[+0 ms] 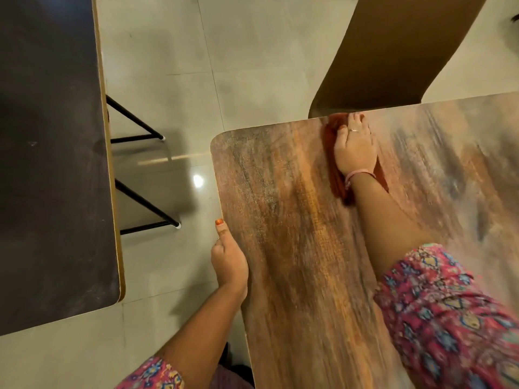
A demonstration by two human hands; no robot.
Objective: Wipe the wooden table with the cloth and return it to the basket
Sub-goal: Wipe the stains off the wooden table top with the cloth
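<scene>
Cloth (pixel 334 169) of a rust-red, softly ribbed weave is pressed flat near the far edge of the wooden table (pixel 295 248) by the right hand (pixel 355 148), whose fingers are laid out straight on top of it rather than curled around it. A thin ring and a pink wrist thread are seen on that hand. The tabletop is shown as a streaked brown and grey wood-grain laminate with a rounded corner. Its left edge is gripped by the left hand (pixel 229 262), fingers curled under the rim and thumb laid along it. A dark table (pixel 50 164) with black metal legs is seen to the left, over glossy pale floor tiles (pixel 174 66). No writing can be read.
</scene>
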